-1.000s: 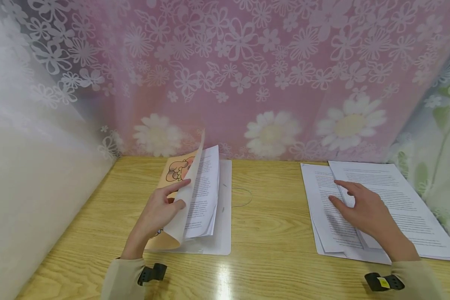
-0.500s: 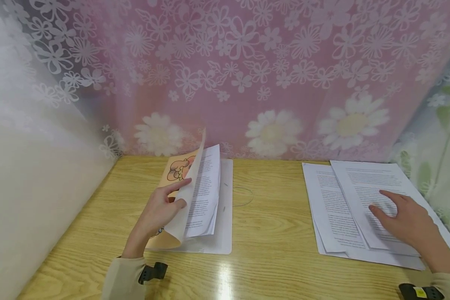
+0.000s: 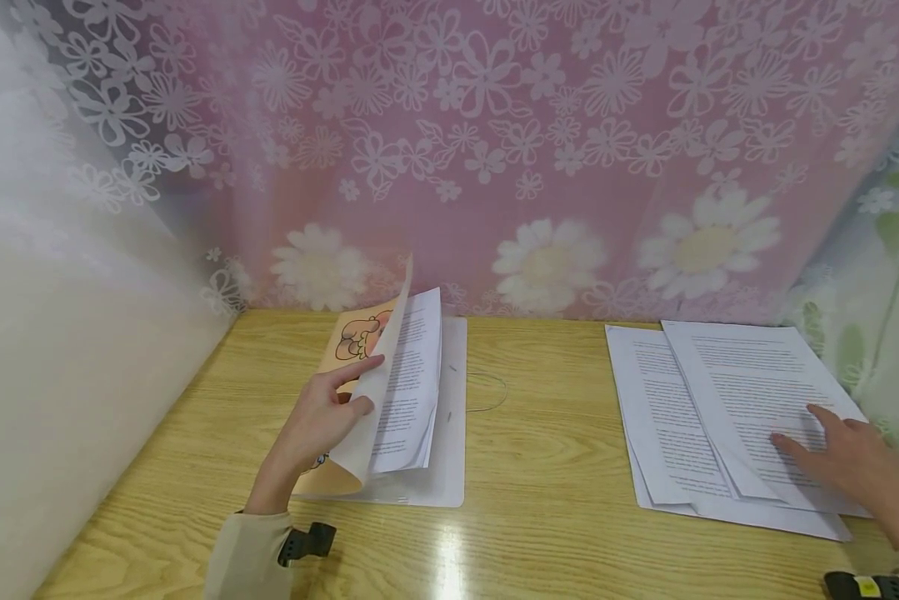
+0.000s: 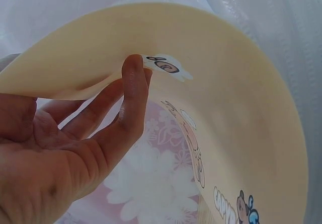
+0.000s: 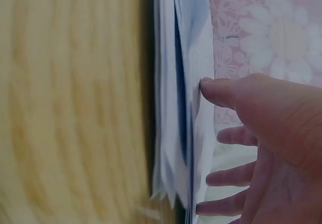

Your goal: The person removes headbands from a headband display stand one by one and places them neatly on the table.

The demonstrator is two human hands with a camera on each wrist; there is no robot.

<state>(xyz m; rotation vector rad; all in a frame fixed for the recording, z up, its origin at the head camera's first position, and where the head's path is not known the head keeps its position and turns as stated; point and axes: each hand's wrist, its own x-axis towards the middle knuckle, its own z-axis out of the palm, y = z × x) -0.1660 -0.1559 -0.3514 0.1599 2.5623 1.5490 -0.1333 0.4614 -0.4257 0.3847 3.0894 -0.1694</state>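
On the left lies a paper folder with a curled cover (image 3: 365,321), tan with cartoon drawings outside and pale inside. My left hand (image 3: 325,417) grips this cover and keeps it lifted off the printed pages (image 3: 412,367) within. The left wrist view shows my fingers bent at the arched cover (image 4: 241,103). Over at the far right, the thumb of my right hand (image 3: 857,462) touches the top of a fanned pile of printed sheets (image 3: 749,375). In the right wrist view my fingers are spread and the thumb presses the upper sheets (image 5: 198,58).
The folder's translucent white back (image 3: 451,450) lies flat on the wood-grain table (image 3: 546,467), with a thin looped cord (image 3: 505,392) sticking out at its right. A pink flowered curtain (image 3: 456,167) hangs behind, and a pale sheet (image 3: 82,292) borders the left.
My right hand has slid right across the printed sheets, from the left part of the pile to its lower right. My left hand stays on the cover.
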